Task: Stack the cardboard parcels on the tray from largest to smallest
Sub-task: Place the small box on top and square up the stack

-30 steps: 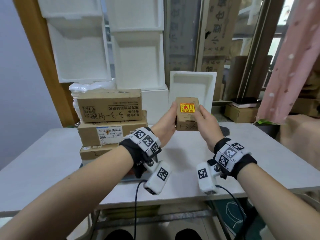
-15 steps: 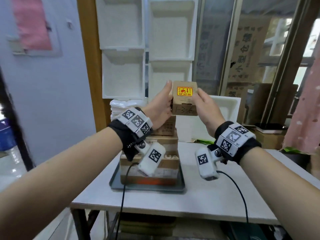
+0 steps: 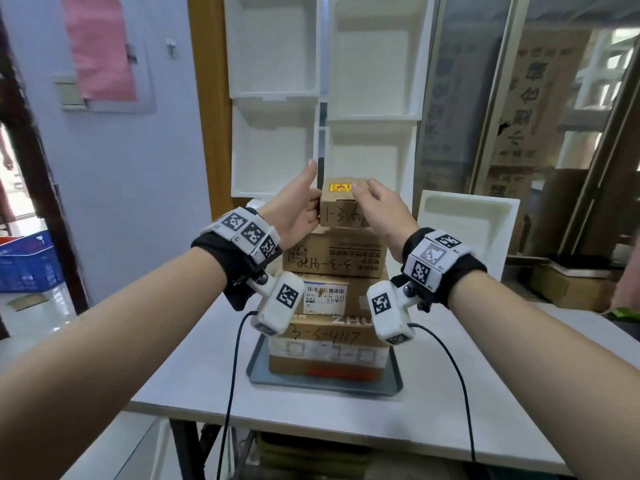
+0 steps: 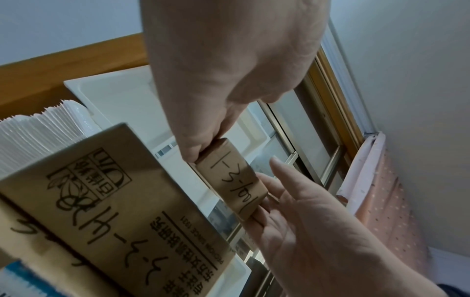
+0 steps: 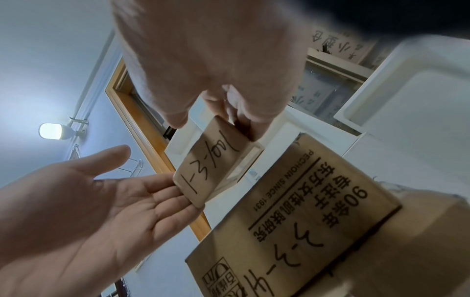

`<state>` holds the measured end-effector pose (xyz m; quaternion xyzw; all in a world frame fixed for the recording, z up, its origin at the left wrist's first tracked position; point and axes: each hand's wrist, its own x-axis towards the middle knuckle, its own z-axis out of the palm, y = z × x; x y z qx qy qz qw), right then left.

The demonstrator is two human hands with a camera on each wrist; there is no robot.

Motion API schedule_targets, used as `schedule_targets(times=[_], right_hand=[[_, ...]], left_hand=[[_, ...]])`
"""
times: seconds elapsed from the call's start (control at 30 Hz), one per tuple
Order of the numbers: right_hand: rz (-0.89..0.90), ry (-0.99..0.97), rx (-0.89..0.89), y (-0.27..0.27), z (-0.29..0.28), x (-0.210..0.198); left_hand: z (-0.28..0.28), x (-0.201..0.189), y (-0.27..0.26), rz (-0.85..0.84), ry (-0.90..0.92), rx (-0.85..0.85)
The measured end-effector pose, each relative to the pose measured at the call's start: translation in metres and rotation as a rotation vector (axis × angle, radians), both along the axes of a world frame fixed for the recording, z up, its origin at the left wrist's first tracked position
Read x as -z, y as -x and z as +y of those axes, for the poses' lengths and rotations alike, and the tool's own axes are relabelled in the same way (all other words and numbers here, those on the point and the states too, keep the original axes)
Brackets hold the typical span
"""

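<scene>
A small cardboard parcel (image 3: pixel 343 206) with a yellow-red sticker and handwriting is held between both hands at the top of the stack. I cannot tell whether it rests on the parcel below or hangs just above it. My left hand (image 3: pixel 298 213) presses straight fingers against its left end, with the thumb raised free. My right hand (image 3: pixel 381 213) holds its right end, thumb on the top front corner. Below it the printed parcel (image 3: pixel 336 261), the labelled parcel (image 3: pixel 325 296) and the largest parcel (image 3: pixel 329 351) stand stacked on the grey tray (image 3: pixel 394 382). The wrist views show the small parcel (image 4: pixel 229 176) (image 5: pixel 211 164) from below.
The tray sits on a white table (image 3: pixel 450 410) near its front edge. White foam trays (image 3: pixel 273 46) stand stacked behind the parcels, and one foam tray (image 3: pixel 467 230) leans at the back right. A blue crate (image 3: pixel 27 261) is far left, cardboard boxes (image 3: pixel 568 285) at the right.
Both hands carried the small parcel left from over the bare table, up above the stack, then down to its top. The head view swung left.
</scene>
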<state>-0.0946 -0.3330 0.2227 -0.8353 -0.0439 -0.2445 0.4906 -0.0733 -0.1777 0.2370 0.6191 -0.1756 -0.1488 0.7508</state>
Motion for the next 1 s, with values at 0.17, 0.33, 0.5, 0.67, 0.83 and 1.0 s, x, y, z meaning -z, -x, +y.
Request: schedule_targets(times=[0.17, 0.33, 0.5, 0.67, 0.83, 1.0], right_hand=[[0.01, 0.052, 0.044, -0.015, 0.003, 0.004], [0.039, 0.107, 0.072, -0.02, 0.005, 0.006], [0.065, 0.146, 0.067, -0.023, 0.002, 0.02], [0.065, 0.125, 0.071, -0.024, -0.002, 0.018], [0.088, -0.034, 0.081, -0.022, -0.022, 0.028], [0.049, -0.14, 0.18, -0.017, -0.046, 0.038]], left_hand=[[-0.003, 0.001, -0.008, 0.005, -0.011, 0.002], [-0.001, 0.007, -0.016, 0.029, -0.048, -0.001], [0.003, 0.013, -0.022, 0.05, -0.08, 0.0], [0.01, 0.016, -0.029, 0.044, -0.017, -0.026], [0.044, 0.024, -0.042, 0.041, 0.082, -0.115], [0.085, 0.049, -0.06, 0.108, 0.151, -0.243]])
